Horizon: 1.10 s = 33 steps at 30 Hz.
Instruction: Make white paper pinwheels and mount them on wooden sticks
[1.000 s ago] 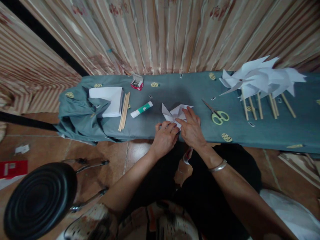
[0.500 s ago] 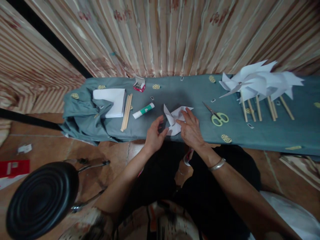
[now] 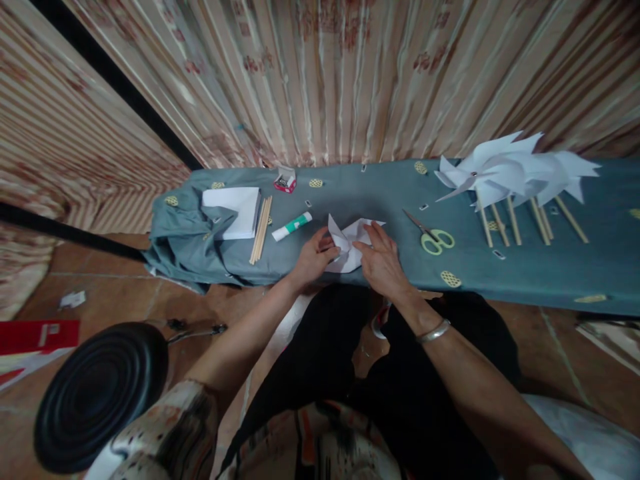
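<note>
A white paper pinwheel [image 3: 349, 257], some of its corners folded up, lies on the cloth between my hands. My left hand [image 3: 313, 259] closes at its left side, thumb and fingers pinching the paper edge. From the right, my right hand [image 3: 383, 259] grips the folded paper, one finger pressed near the centre and the others on the far right blade. A green-and-white glue stick [image 3: 292, 227] lies just left of the pinwheel. Scissors [image 3: 434, 239] with pale green handles rest to the right of my right hand.
Several finished pinwheels [image 3: 520, 170] on wooden sticks lie at the right. At the left are a stack of white paper [image 3: 245, 213], wooden sticks [image 3: 261, 230] and a small red box [image 3: 285, 180]. A black round stool [image 3: 103, 397] stands lower left; a striped curtain [image 3: 320, 87] hangs behind.
My left hand has moved in and closed on the pinwheel's left side. My right hand stays on the paper. The view has shifted slightly.
</note>
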Each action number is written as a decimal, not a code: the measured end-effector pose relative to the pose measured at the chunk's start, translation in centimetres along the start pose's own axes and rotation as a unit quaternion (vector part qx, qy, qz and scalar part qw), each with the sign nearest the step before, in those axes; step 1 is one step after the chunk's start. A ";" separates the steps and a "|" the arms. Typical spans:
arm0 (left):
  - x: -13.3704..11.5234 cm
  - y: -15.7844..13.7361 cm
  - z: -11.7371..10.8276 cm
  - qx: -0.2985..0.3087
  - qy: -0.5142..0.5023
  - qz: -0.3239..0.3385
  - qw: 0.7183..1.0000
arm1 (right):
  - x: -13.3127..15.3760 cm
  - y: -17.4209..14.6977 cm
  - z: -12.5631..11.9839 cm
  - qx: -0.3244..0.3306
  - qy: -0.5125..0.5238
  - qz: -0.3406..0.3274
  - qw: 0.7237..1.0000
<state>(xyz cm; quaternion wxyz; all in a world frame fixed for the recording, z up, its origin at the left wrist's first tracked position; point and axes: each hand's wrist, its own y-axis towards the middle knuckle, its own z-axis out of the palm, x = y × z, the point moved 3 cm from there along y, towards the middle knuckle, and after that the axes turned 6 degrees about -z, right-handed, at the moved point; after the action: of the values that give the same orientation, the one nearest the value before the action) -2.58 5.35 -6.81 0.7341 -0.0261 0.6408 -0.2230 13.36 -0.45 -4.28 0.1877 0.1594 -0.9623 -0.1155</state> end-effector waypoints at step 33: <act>-1.6 1.1 1.1 0.003 0.004 -0.009 1.000 | -3.6 -0.4 -2.6 -0.042 0.200 0.028 0.979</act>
<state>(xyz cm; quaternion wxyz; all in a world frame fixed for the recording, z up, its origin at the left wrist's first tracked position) -1.35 6.68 -5.50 0.7294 -0.0292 0.6430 -0.2317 17.65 -0.03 -3.24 0.3855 0.1448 -0.9038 -0.1161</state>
